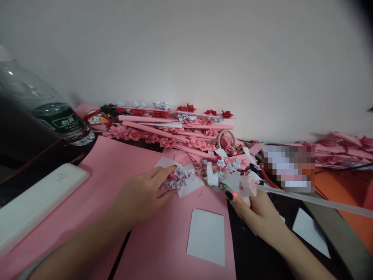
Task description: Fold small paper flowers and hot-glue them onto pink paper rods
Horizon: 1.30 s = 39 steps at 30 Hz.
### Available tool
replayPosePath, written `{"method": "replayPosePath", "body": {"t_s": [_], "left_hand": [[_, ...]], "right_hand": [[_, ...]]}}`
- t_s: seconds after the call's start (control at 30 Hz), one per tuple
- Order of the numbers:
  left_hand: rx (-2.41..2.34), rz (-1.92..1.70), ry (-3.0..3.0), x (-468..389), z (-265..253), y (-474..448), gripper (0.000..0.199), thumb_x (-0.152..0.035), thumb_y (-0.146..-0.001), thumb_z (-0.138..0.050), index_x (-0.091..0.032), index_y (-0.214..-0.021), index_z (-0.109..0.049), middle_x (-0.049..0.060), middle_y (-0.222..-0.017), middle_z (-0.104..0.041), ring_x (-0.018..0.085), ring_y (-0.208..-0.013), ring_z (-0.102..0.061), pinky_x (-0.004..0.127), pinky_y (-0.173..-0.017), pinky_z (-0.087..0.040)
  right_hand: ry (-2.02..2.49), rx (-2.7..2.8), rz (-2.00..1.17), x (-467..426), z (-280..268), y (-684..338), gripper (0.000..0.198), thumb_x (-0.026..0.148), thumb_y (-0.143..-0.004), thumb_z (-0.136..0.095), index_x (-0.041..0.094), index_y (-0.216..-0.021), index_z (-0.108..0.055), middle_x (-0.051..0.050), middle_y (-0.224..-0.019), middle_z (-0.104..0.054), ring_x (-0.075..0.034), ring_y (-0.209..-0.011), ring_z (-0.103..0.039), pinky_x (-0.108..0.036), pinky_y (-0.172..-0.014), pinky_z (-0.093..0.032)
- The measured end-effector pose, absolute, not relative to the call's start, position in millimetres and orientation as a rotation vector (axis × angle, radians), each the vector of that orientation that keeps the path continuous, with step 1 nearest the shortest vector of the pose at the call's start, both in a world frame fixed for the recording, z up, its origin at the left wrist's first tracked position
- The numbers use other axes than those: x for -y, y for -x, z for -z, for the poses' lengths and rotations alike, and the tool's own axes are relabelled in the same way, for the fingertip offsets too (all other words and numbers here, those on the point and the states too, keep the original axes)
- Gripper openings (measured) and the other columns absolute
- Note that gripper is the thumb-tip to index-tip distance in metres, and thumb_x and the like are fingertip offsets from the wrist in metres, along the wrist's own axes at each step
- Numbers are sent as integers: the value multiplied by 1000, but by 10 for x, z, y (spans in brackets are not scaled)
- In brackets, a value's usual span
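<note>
Our left hand (pixel 142 196) has its thumb and fingers closed about a small cluster of lilac-white and pink folded-paper flowers (pixel 180 179), lying over a white paper piece (pixel 190 189) on the smooth pink paper sheets (pixel 163 241). Apart from it, our right hand (pixel 260 214) is clamped on a pale handheld tool with a red light, probably a glue gun (pixel 248 186), its long translucent stick (pixel 311 201) running out rightward. We would do well to hold the flowers lightly, sparing the folds, and keep our left fingertips off the tool's nozzle, which we cannot make out clearly.

For room, the clear plastic bottle with a green label (pixel 67 120) and the long white rounded box (pixel 55 190) bound our left side; the heap of pink rolled-paper stems (pixel 157 130) bounds the back. Our best space lies forward, around the flat white paper rectangle (pixel 206 237). Rightward, the pink sheet's edge gives onto the black tabletop (pixel 247 252), where the stick needs swinging room.
</note>
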<state>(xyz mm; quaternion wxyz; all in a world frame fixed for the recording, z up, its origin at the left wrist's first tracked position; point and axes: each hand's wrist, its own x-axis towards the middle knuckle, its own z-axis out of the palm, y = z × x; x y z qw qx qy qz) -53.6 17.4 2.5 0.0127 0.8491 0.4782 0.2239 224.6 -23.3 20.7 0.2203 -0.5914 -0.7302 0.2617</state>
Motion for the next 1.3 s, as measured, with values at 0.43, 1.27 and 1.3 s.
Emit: {"method": "replayPosePath", "body": {"t_s": [0.43,1.27,1.3], "left_hand": [[-1473,-671,-2625,-178,-27,535,38,-36,-85,-52,-23,-120,-48,4,-93,-69,18,-70,-64,28,-55,-46],[-1482,-660,-2588,-180,-18,533,38,-34,-85,-50,-24,-121,-49,5,-98,-68,21,-73,-65,31,-58,-48],[-1485,-659,-2587,-181,-17,535,38,-34,-85,-50,-24,-121,-49,5,-98,-68,21,-73,-65,31,-57,-48]], "right_hand": [[1688,1985,-719,245,-199,-2258,43,44,-90,-37,20,-54,-35,3,-47,-39,-9,-45,-35,-23,-42,-27],[1672,1908,-906,244,-230,-2214,37,42,-89,-40,19,-59,-40,4,-49,-39,-9,-45,-34,-22,-41,-27],[1674,1903,-896,244,-225,-2218,39,42,-89,-39,20,-57,-38,4,-48,-38,-9,-45,-34,-22,-41,-26]]}}
